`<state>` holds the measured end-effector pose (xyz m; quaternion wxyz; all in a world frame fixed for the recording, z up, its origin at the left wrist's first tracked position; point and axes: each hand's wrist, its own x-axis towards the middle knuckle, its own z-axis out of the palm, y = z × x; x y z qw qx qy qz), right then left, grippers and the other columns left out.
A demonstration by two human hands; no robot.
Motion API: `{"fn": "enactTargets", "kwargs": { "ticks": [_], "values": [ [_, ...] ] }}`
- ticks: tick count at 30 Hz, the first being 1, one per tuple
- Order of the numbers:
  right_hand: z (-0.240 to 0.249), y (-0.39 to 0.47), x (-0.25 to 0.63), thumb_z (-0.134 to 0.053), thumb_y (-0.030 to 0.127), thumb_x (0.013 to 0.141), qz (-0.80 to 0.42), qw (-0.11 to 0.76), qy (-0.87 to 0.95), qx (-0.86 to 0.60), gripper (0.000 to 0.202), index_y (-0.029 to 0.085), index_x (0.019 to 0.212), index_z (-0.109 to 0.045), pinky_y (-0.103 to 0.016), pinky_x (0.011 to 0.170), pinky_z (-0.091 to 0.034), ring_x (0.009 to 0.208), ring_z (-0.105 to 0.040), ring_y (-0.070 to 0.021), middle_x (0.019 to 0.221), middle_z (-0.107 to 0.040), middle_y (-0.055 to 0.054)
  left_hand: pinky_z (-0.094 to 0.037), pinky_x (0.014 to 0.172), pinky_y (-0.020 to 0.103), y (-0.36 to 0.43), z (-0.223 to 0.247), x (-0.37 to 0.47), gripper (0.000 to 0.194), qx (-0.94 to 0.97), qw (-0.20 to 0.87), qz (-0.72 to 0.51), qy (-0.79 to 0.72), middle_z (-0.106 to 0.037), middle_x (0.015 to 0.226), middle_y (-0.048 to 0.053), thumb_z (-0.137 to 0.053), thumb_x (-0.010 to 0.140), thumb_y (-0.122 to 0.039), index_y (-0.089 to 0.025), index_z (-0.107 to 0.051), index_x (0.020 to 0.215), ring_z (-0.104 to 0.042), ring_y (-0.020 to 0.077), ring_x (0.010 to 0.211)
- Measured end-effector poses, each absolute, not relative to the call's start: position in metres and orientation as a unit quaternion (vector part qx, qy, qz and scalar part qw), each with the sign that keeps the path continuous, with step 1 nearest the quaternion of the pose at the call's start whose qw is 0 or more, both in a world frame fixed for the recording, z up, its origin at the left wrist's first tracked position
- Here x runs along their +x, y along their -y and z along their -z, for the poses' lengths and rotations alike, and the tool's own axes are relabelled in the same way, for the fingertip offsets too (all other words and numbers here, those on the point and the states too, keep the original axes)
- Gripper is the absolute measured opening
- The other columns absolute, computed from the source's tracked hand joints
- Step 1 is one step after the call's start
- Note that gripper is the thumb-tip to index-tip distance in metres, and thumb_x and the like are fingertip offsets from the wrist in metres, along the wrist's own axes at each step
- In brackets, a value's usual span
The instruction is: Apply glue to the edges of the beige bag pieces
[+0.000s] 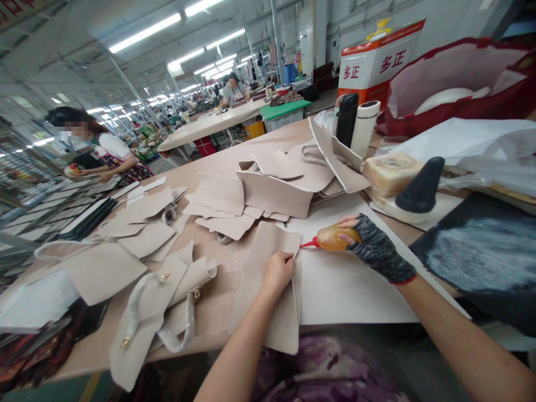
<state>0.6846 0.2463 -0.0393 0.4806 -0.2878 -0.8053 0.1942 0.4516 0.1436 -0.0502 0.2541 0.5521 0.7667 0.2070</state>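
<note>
1. At the near edge of the workbench (209,167), the left hand (277,272) presses its fingertips onto the upper right corner of a beige cut panel (268,290), pinning it flat; the panel's lower end overhangs the bench toward the person's lap.
2. The right hand (368,240), in a fingerless knit glove, is closed around an amber squeeze bottle (335,237). Its red nozzle (307,244) points left and meets the panel's right edge just beside the left fingertips.
3. Step in hand, as judged: adhesive is being applied along the panel edge. The next move would call for a steady squeeze with the nozzle drawn along the edge while the left hand keeps the piece from sliding.
4. A white backing sheet (347,285) lies under the bottle and the panel's right side.
5. Count: one bottle; one panel under the hands; roughly a dozen loose beige pieces in the heap (268,190) beyond, exact number not tellable because they overlap; at least two strap pieces with brass studs (163,312) at the left.
6. Further right stand two cylindrical flasks, one black (347,120) and one white (365,127), a tan block (391,173) and one black cone (421,187).
7. Two other people work at benches behind: one at left (100,156), one far back (234,89).
</note>
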Motion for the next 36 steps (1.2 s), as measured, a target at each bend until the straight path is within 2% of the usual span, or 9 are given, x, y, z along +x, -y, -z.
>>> {"fn": "enactTargets", "kwargs": {
  "ticks": [6,14,26,36],
  "values": [
    [0.036,-0.242,0.685,-0.051,0.036,0.087,-0.213,0.476,0.798,-0.301,0.018,0.023,0.100,-0.054,-0.051,0.091,-0.045,0.100,-0.054,-0.0281,0.103,-0.057,-0.009,-0.045,0.085,0.024,-0.142,0.047,0.453,0.029,0.549,0.252,-0.208,-0.769,-0.069,0.105,0.006,-0.050,0.082,-0.024,-0.019,-0.071,0.102,-0.062,0.0197,0.098],
    [0.035,-0.229,0.689,-0.052,0.034,0.087,-0.245,0.462,0.791,-0.317,0.015,0.027,0.099,-0.054,-0.048,0.095,-0.042,0.103,-0.053,-0.0294,0.104,-0.057,-0.009,-0.045,0.086,0.025,-0.141,0.047,0.454,0.029,0.549,0.249,-0.212,-0.769,-0.069,0.105,0.007,-0.051,0.082,-0.024,-0.018,-0.070,0.102,-0.062,0.0201,0.099],
    [0.032,-0.202,0.689,-0.052,0.034,0.087,-0.262,0.467,0.781,-0.321,0.015,0.026,0.099,-0.055,-0.052,0.090,-0.045,0.099,-0.055,-0.0291,0.100,-0.058,-0.009,-0.044,0.088,0.026,-0.138,0.047,0.457,0.030,0.543,0.245,-0.221,-0.772,-0.068,0.107,0.008,-0.053,0.082,-0.026,-0.016,-0.069,0.105,-0.061,0.0194,0.101],
    [0.038,-0.180,0.697,-0.053,0.032,0.086,-0.278,0.452,0.784,-0.323,0.014,0.025,0.097,-0.054,-0.050,0.086,-0.046,0.096,-0.056,-0.0285,0.097,-0.059,-0.008,-0.044,0.087,0.026,-0.137,0.049,0.457,0.029,0.550,0.244,-0.222,-0.768,-0.068,0.106,0.008,-0.053,0.083,-0.026,-0.017,-0.068,0.105,-0.061,0.0190,0.099]
  ]
}}
